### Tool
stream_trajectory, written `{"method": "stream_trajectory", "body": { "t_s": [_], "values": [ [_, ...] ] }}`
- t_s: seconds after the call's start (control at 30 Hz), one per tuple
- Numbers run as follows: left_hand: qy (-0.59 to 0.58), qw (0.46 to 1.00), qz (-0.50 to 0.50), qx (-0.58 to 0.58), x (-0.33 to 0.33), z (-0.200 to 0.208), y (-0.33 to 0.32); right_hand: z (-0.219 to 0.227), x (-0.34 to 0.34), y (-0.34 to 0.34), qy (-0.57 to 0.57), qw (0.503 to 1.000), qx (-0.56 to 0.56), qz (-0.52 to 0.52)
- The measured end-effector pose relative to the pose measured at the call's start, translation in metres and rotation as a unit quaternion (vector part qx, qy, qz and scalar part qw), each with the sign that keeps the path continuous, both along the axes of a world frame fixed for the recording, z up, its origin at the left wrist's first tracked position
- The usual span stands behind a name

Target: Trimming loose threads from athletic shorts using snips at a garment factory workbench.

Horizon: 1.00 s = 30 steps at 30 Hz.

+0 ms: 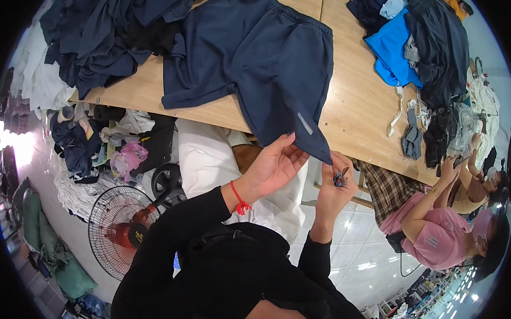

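A pair of navy shorts [287, 59] lies spread on the wooden table, its elastic waistband at the far side. One leg hangs over the near edge, with a grey strip beside its hem. My left hand [272, 165], a red string on its wrist, pinches this hem between thumb and fingers, palm turned up. At the hem's right corner, my right hand [338, 182] has its fingers curled round small thread snips [340, 178], blue and dark, partly hidden in the grip. Its fingertips touch the fabric corner.
Dark garments are heaped on the table [358, 118] at the far left; blue and black clothes [391, 49] lie at the right with scraps. A caged fan [121, 231] stands at my left. White cloth [202, 157] hangs below the edge. Co-workers [433, 227] are at the right.
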<state>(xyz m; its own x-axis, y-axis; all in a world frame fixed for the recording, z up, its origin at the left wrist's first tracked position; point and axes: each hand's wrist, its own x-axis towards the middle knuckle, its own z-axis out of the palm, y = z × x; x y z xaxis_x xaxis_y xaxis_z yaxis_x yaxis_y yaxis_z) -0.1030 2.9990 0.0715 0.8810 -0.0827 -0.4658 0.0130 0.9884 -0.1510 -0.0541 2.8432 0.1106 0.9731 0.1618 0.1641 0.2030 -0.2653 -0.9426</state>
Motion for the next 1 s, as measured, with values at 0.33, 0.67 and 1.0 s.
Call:
{"method": "stream_trajectory", "body": {
  "t_s": [0.33,0.67,1.0],
  "values": [
    [-0.077,0.984,-0.034,0.155,0.004,0.018,0.024,-0.004,-0.001,0.006,0.034,0.999,0.020,0.023],
    [-0.032,0.938,0.039,0.343,-0.005,0.050,0.021,0.042,-0.020,-0.001,0.106,0.992,0.043,0.050],
    [-0.025,0.869,0.074,0.488,-0.014,0.064,0.015,0.046,-0.033,0.020,-0.012,0.998,-0.029,0.063]
  ]
}}
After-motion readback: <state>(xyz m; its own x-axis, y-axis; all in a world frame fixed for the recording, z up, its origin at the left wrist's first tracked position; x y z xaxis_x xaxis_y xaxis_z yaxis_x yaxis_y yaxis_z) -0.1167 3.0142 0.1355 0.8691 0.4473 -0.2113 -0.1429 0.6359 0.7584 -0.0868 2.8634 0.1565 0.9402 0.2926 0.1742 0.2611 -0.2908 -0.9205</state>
